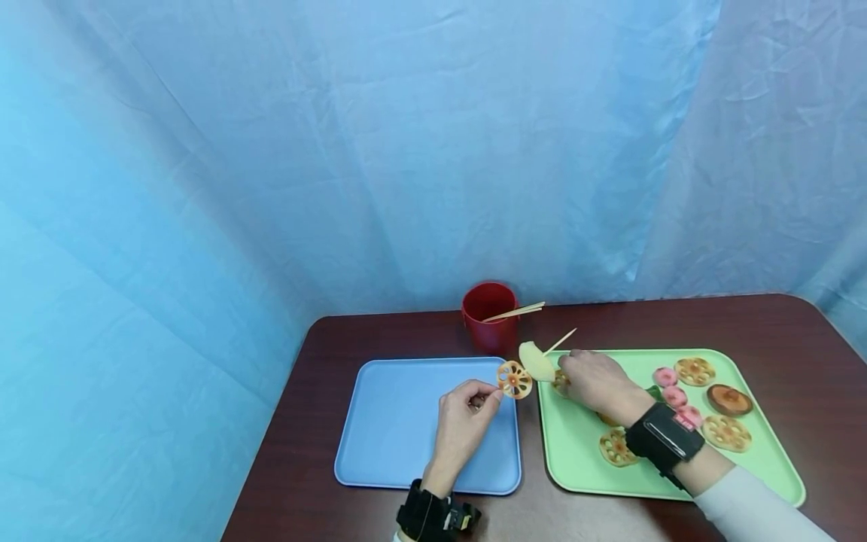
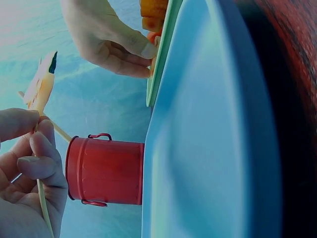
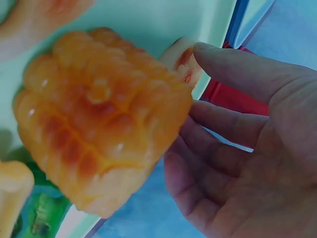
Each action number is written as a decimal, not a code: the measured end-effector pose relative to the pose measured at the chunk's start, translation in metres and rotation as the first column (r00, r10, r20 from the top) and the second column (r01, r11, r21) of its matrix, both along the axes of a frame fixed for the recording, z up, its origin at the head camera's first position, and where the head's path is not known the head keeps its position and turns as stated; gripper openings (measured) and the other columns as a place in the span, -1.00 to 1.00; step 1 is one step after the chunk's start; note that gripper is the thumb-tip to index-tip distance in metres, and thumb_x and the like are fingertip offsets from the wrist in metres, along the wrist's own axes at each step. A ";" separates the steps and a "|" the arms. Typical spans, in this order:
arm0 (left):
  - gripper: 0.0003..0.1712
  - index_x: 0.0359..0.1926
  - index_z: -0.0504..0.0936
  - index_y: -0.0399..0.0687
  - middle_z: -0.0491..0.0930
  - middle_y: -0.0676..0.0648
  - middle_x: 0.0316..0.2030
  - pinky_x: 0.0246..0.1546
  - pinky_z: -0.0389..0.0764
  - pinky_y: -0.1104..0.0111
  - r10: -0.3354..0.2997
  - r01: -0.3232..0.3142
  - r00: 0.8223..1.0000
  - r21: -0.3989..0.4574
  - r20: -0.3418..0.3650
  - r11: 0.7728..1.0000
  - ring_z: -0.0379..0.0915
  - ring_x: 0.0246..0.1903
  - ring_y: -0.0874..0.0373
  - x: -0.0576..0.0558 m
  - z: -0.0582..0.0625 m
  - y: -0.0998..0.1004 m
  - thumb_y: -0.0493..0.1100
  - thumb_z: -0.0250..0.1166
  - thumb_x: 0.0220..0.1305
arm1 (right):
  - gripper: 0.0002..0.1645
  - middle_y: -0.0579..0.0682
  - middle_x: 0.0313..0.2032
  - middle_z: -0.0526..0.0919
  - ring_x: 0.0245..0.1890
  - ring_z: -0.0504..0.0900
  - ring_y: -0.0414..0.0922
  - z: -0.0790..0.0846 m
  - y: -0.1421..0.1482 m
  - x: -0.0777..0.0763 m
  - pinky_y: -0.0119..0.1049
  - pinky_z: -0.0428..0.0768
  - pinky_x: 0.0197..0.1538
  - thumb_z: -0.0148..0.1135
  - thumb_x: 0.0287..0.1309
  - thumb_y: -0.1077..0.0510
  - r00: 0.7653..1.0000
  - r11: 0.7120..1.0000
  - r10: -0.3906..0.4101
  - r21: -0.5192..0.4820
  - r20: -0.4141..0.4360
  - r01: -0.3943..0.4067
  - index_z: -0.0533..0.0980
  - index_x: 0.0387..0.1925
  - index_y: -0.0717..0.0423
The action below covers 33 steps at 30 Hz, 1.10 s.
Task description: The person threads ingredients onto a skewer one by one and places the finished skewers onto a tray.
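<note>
My left hand [image 1: 463, 425] pinches a thin wooden skewer [image 2: 44, 208] over the right edge of the blue tray. Threaded on it are a lotus root slice [image 1: 515, 379], close to the fingertips, and a pale yellow slice [image 1: 536, 361] further along. The bare skewer tip sticks out beyond them, up and to the right. Over the far left corner of the green tray [image 1: 576, 485], my right hand [image 1: 603, 384] pinches the edge of another lotus root slice [image 1: 561, 380], partly hidden by the fingers. A piece of corn [image 3: 99, 119] is close by in the right wrist view.
A red bucket [image 1: 489, 331] with several skewers leaning in it stands behind the blue tray [image 1: 393, 429]. Further right on the green tray are lotus root slices [image 1: 726, 433], a brown mushroom-like piece [image 1: 729, 400] and pink pieces [image 1: 675, 397]. A blue curtain hangs behind the table.
</note>
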<state>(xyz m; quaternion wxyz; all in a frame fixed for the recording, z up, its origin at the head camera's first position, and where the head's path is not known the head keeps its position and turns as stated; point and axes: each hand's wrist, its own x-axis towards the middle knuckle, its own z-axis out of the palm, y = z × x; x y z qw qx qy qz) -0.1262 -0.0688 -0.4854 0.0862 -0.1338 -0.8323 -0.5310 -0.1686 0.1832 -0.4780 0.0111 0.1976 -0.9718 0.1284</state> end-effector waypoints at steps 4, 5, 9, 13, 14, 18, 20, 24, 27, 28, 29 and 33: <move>-0.92 -0.28 0.81 0.04 0.65 0.17 -0.44 -0.45 0.47 0.48 0.003 -0.003 1.000 -0.003 0.002 1.000 0.47 -0.47 0.36 0.000 0.000 0.000 -0.11 0.42 0.34 | -0.75 0.02 -0.48 0.42 -0.56 0.40 -0.08 0.000 0.000 0.001 -0.16 0.40 -0.51 0.52 0.02 0.23 1.000 1.000 0.004 0.014 -0.018 -0.004 0.52 -0.46 0.12; -0.92 -0.28 0.81 0.04 0.65 0.17 -0.44 -0.45 0.48 0.48 0.003 -0.003 1.000 -0.004 0.003 1.000 0.47 -0.47 0.36 0.001 0.000 0.000 -0.11 0.42 0.34 | -0.74 0.01 -0.46 0.40 -0.56 0.38 -0.09 0.000 0.000 0.001 -0.17 0.39 -0.52 0.54 0.01 0.22 1.000 1.000 0.009 0.007 -0.027 -0.009 0.53 -0.44 0.12; -0.92 -0.28 0.81 0.04 0.65 0.17 -0.44 -0.45 0.48 0.48 0.002 -0.002 1.000 -0.003 0.005 1.000 0.48 -0.47 0.36 0.001 0.000 0.000 -0.11 0.42 0.34 | -0.75 -0.04 -0.44 0.36 -0.54 0.31 -0.14 -0.001 0.002 0.004 -0.27 0.32 -0.51 0.55 0.01 0.23 0.997 0.997 0.044 -0.060 -0.056 -0.048 0.56 -0.41 0.09; -0.92 -0.27 0.81 0.04 0.65 0.17 -0.44 -0.45 0.47 0.48 -0.004 0.004 1.000 0.000 0.006 1.000 0.47 -0.47 0.35 0.001 0.001 0.000 -0.10 0.41 0.35 | -0.78 -0.11 -0.44 0.39 -0.49 0.31 -0.20 0.000 0.003 0.006 -0.31 0.32 -0.45 0.51 0.08 0.25 0.997 0.988 0.053 -0.144 -0.056 -0.060 0.55 -0.40 0.04; -0.91 -0.27 0.81 0.04 0.65 0.16 -0.44 -0.45 0.47 0.48 -0.005 0.005 1.000 0.001 0.005 1.000 0.47 -0.47 0.35 0.001 0.001 0.000 -0.10 0.41 0.35 | -0.78 -0.13 -0.45 0.40 -0.49 0.32 -0.21 0.001 0.003 0.006 -0.31 0.33 -0.44 0.49 0.11 0.25 0.998 0.984 0.047 -0.167 -0.043 -0.054 0.54 -0.42 0.02; -0.91 -0.27 0.80 0.04 0.65 0.16 -0.43 -0.45 0.47 0.48 -0.004 0.004 1.000 0.001 0.002 1.000 0.48 -0.47 0.35 0.001 0.001 0.000 -0.10 0.41 0.35 | -0.83 -0.20 -0.50 0.47 -0.52 0.35 -0.25 0.006 0.004 0.009 -0.29 0.36 -0.41 0.43 0.20 0.23 1.000 0.968 -0.006 -0.251 0.019 0.011 0.56 -0.39 0.00; -0.91 -0.28 0.80 0.03 0.66 0.16 -0.43 -0.46 0.47 0.48 -0.005 0.005 1.000 0.002 -0.002 1.000 0.48 -0.47 0.35 0.001 0.000 0.000 -0.11 0.41 0.35 | -0.89 -0.20 -0.50 0.51 -0.55 0.36 -0.25 0.009 0.006 0.011 -0.28 0.36 -0.42 0.42 0.22 0.23 0.998 0.958 -0.036 -0.281 0.047 0.048 0.60 -0.31 0.02; -0.91 -0.29 0.80 0.03 0.66 0.15 -0.44 -0.47 0.47 0.48 -0.003 0.003 1.000 0.005 -0.012 1.000 0.48 -0.48 0.35 0.001 0.000 0.000 -0.10 0.41 0.35 | -0.82 -0.16 -0.39 0.62 -0.50 0.45 -0.24 0.015 0.011 0.018 -0.27 0.40 -0.41 0.43 0.26 0.19 0.993 0.938 -0.086 -0.330 0.083 0.109 0.63 -0.12 0.09; -0.91 -0.29 0.80 0.03 0.65 0.15 -0.45 -0.48 0.47 0.48 0.001 -0.001 1.000 0.003 -0.013 1.000 0.47 -0.49 0.35 0.001 0.000 0.000 -0.10 0.42 0.34 | -0.75 -0.12 -0.32 0.69 -0.44 0.54 -0.22 0.019 0.016 0.024 -0.25 0.44 -0.41 0.43 0.28 0.13 0.986 0.919 -0.136 -0.359 0.100 0.163 0.63 -0.05 0.09; -0.91 -0.29 0.80 0.03 0.65 0.16 -0.45 -0.48 0.47 0.48 0.002 -0.002 1.000 0.002 -0.011 1.000 0.47 -0.49 0.35 0.001 0.000 0.000 -0.11 0.42 0.34 | -0.74 -0.11 -0.29 0.70 -0.41 0.58 -0.21 0.020 0.017 0.026 -0.25 0.46 -0.40 0.43 0.29 0.12 0.983 0.912 -0.153 -0.368 0.101 0.180 0.63 -0.03 0.08; -0.91 -0.29 0.80 0.03 0.65 0.16 -0.45 -0.47 0.47 0.48 0.003 -0.003 1.000 0.000 -0.009 1.000 0.47 -0.49 0.35 0.001 0.000 0.000 -0.11 0.42 0.34 | -0.73 -0.10 -0.29 0.71 -0.40 0.59 -0.19 0.021 0.019 0.028 -0.24 0.47 -0.39 0.42 0.30 0.11 0.979 0.903 -0.171 -0.381 0.107 0.199 0.63 -0.01 0.08; -0.91 -0.29 0.80 0.03 0.65 0.16 -0.45 -0.47 0.47 0.48 0.003 -0.003 1.000 -0.004 0.000 1.000 0.47 -0.48 0.36 0.001 -0.001 0.001 -0.11 0.42 0.34 | -0.68 -0.07 -0.27 0.71 -0.36 0.60 -0.15 0.023 0.025 0.034 -0.24 0.49 -0.35 0.38 0.34 0.10 0.969 0.857 -0.226 -0.453 0.101 0.247 0.63 0.06 0.11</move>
